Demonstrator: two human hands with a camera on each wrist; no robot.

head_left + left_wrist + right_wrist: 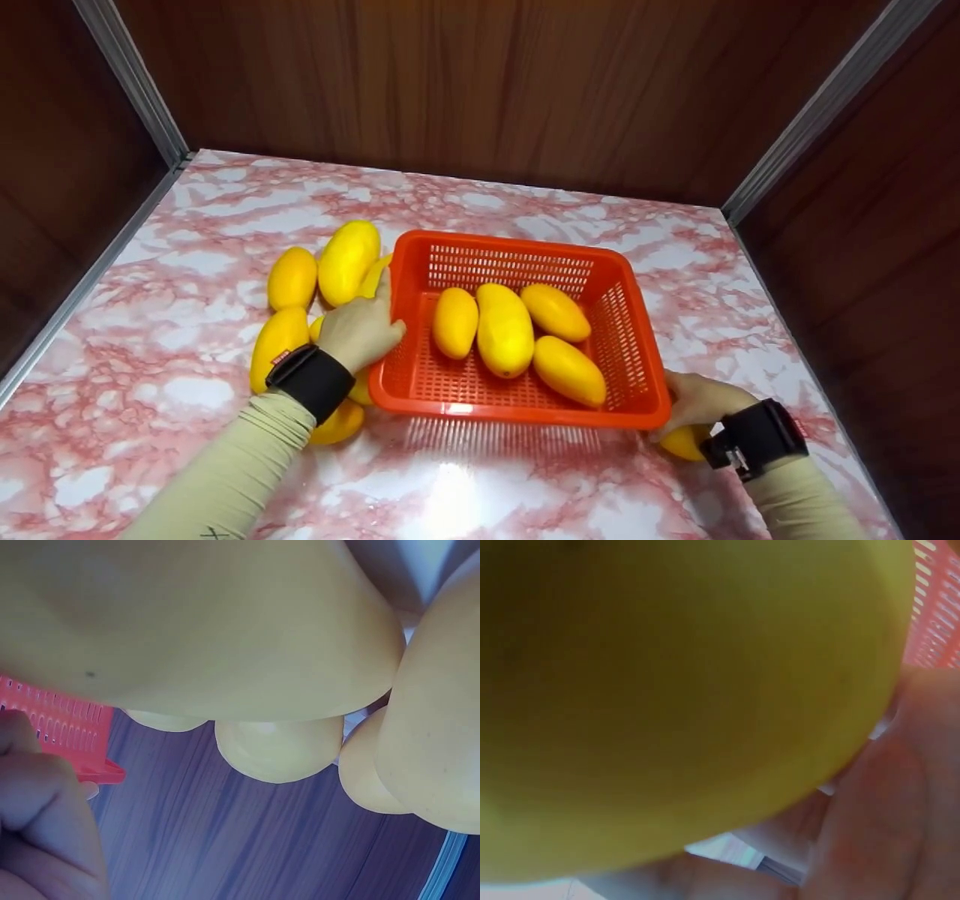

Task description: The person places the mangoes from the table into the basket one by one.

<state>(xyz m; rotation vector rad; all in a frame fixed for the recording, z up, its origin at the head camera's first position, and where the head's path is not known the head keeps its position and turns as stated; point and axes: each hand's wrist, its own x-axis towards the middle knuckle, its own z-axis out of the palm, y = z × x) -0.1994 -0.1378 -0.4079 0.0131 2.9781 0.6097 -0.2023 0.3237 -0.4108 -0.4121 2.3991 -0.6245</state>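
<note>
Orange perforated plastic basket sits centre frame on the pink-and-white marbled tabletop, holding four smooth yellow mangoes laid side by side on its floor. Left hand, centre-left, has its fingers against the basket's left wall near the rim; whether it grips the rim or a mango under the palm, cannot tell. The left wrist view shows curled fingers beside the orange rim, apparently steadying it. A loose cluster of yellow mangoes lies just left of the basket, touching each other. Right hand, lower right of the frame, wraps one yellow mango resting on the table by the basket's near-right corner. Dark wood-grain panels wall the scene.
</note>
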